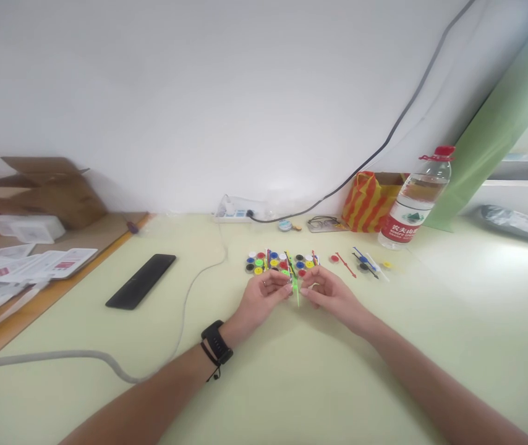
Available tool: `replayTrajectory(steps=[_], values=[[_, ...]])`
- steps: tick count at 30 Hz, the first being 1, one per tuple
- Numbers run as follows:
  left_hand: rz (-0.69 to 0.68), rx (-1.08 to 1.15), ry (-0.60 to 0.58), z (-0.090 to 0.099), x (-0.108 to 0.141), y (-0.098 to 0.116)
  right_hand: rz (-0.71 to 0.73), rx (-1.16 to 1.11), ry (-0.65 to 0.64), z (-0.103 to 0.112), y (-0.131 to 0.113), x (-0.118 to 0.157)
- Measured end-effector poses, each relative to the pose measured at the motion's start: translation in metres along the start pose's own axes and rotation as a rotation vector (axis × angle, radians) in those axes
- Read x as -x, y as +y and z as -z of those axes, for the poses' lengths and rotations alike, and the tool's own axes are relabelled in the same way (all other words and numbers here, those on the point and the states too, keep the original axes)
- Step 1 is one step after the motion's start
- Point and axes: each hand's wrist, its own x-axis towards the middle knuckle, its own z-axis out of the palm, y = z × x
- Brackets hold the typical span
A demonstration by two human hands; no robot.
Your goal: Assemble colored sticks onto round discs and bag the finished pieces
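A slim, bright green plastic stick sits just in front of multicoloured round plastic discs, apparently pinched by the closed thumb and fingertips of the left hand; the right hand curls beside it, thumb and forefinger nearly meeting, contact impossible to tell. Probably light, slick and bendable, it suits a gentle mid-length grip. Room to move spreads in front of the discs across the pale green tabletop, the white wall bounding reach behind them
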Motion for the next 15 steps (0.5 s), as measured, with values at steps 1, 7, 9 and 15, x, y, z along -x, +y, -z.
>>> replayTrajectory(steps=[1, 7, 9, 15], values=[[-0.002, -0.006, -0.003, 0.0001, 0.0001, -0.0001, 0.001, 0.002, -0.015, 0.0000, 0.0008, 0.0000], [0.006, -0.003, -0.018, -0.0009, 0.0010, 0.0032, 0.016, 0.058, -0.026, 0.0003, 0.0018, 0.0008], [0.017, 0.016, -0.009, -0.0014, 0.0012, 0.0050, 0.037, 0.108, -0.014, 0.0004, 0.0028, 0.0012], [0.010, 0.032, 0.010, -0.0005, -0.0008, 0.0023, 0.073, 0.100, 0.037, 0.0010, 0.0059, 0.0016]])
